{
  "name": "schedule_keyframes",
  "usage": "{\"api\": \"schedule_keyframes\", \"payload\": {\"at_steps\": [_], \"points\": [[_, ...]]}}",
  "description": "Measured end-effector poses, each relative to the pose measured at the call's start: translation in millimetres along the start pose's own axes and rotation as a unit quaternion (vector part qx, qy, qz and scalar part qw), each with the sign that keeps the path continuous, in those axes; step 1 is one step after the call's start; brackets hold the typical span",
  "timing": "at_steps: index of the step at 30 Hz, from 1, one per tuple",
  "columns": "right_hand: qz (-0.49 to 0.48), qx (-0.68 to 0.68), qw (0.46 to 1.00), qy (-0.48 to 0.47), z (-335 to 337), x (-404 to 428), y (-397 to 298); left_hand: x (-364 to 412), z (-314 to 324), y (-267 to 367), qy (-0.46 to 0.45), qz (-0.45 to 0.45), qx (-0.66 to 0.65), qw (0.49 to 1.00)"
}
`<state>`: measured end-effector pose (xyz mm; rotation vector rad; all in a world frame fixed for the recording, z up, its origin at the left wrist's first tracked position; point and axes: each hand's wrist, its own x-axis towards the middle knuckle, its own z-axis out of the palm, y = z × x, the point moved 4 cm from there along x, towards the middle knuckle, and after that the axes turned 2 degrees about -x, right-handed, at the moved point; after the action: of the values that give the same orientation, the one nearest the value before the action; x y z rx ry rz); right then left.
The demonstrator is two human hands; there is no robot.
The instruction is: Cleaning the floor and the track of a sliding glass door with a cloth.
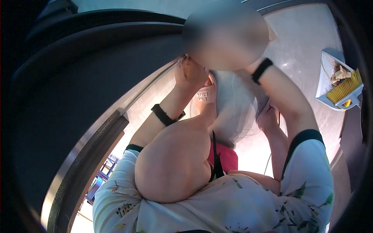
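Note:
My left hand [191,68] is raised in front of me near a dark panel's metal-trimmed edge, its fingers partly curled; whether it holds anything cannot be made out. A black watch [167,115] is on that wrist. My other forearm wears a black band [261,70] and reaches up into a blurred round patch, which hides my right hand. Below the hands, a greyish translucent plastic bag [237,107] seems to lie between my feet. A pink slide sandal [207,94] with raised lettering is on one foot. Under me shows a red stool seat [228,157].
A dark panel [87,75] with a metal edge curves along the left side. On the floor at the right stands a white and light-blue dustpan [325,75] holding debris, with a yellow-bristled broom head [345,87] in it. Blue items [96,186] show at the lower left.

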<state>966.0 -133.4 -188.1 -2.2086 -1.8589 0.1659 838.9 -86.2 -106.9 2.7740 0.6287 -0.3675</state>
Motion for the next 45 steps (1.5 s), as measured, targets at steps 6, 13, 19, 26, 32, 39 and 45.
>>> {"api": "schedule_keyframes", "payload": {"at_steps": [6,13,19,26,32,39,45], "points": [[0.005,-0.016,0.999,-0.036,2.8,5.6,6.3,-6.6,-1.9,-4.3,0.063,0.021,-0.016,0.998],[0.157,-0.082,0.984,0.018,-33.7,-34.2,132.6,-3.8,-5.0,2.0,-0.021,-0.031,-0.023,0.999],[0.321,-0.084,0.932,-0.147,-91.5,-41.3,221.1,-6.0,1.9,-0.2,0.066,0.025,0.0,0.998],[0.066,-0.008,0.998,-0.005,7.5,11.1,4.6,0.8,1.1,4.2,0.053,0.031,0.023,0.998],[-0.01,-0.032,0.999,-0.002,-5.1,13.8,21.6,2.0,0.6,0.5,0.073,0.025,0.04,0.996],[-0.025,-0.032,0.999,-0.001,-21.5,29.4,5.9,4.8,4.8,2.4,-0.016,-0.014,0.021,1.0],[-0.018,-0.047,0.998,-0.038,-4.0,34.4,19.7,10.8,5.0,1.4,0.003,-0.009,0.035,0.999]]}}
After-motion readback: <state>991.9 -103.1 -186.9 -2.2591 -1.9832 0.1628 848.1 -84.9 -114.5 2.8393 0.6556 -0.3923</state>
